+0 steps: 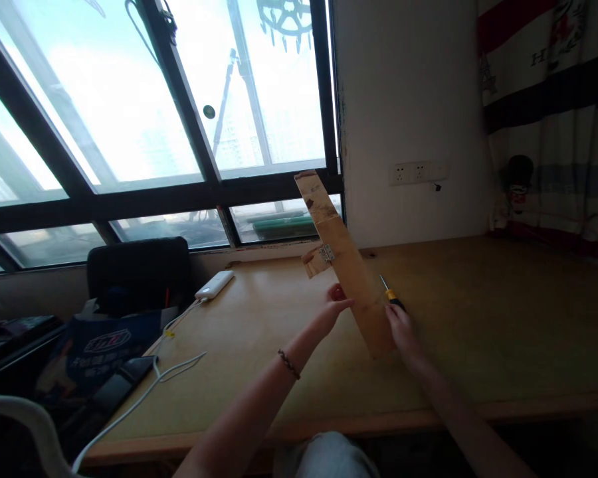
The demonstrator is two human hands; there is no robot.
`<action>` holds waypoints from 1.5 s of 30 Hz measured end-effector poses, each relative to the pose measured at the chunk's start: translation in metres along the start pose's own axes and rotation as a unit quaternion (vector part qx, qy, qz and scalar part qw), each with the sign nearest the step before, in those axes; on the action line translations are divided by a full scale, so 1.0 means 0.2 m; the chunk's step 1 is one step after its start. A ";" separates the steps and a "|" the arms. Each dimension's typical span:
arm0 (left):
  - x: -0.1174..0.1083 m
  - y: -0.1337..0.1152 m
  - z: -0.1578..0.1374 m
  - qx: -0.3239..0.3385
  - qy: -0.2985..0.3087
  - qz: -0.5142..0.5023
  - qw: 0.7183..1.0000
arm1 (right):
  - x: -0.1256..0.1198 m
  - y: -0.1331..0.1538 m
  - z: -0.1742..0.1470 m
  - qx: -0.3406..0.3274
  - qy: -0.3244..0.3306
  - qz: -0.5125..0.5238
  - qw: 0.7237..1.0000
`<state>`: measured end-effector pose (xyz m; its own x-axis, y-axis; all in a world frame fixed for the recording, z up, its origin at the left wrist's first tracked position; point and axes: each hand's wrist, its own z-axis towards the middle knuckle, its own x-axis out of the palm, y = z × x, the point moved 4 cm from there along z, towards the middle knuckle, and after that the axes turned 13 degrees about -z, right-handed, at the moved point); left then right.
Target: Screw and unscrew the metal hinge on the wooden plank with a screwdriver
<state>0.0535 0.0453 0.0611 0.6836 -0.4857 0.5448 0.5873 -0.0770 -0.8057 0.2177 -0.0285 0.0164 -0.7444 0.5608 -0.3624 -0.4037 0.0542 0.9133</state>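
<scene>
A long wooden board (356, 272) stands tilted over the table, its top leaning left. My left hand (333, 307) is closed on its left edge, thumb on the near face. Above that hand, a metal hinge (327, 253) joins the board to a short wooden piece (313, 261) sticking out to the left. My right hand (400, 324) is closed round a screwdriver (393, 297) with a yellow and black handle, its shaft pointing up and left. This hand is close to the board's lower right edge; whether it touches the board I cannot tell.
The wooden table (493, 332) reaches back to the wall and window. A white power bank (215, 285) with a white cable (155, 368) lies at its left. A black chair (138, 269) and a blue bag (104, 352) stand left of the table. Wall sockets (418, 172) are at the back.
</scene>
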 end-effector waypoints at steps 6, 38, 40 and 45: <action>-0.26 -0.04 -0.20 -0.066 -0.029 -0.023 0.997 | 0.21 0.05 -0.28 0.027 0.065 0.041 0.997; -0.45 0.06 -0.21 -0.178 -0.083 -0.072 0.978 | 0.31 0.06 -0.44 -0.068 0.017 -0.118 0.991; -0.45 0.05 -0.21 -0.180 -0.090 -0.071 0.977 | 0.32 0.05 -0.43 -0.070 0.021 -0.119 0.990; -0.44 0.03 -0.21 -0.191 -0.106 -0.062 0.974 | 0.33 0.05 -0.43 -0.075 0.028 -0.122 0.989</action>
<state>-0.0212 0.0504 -0.0023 0.7152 -0.2643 0.6470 0.4950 -0.4620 -0.7359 0.1191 -0.0625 -0.0133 -0.6424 0.4992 -0.5815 -0.6453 0.0569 0.7618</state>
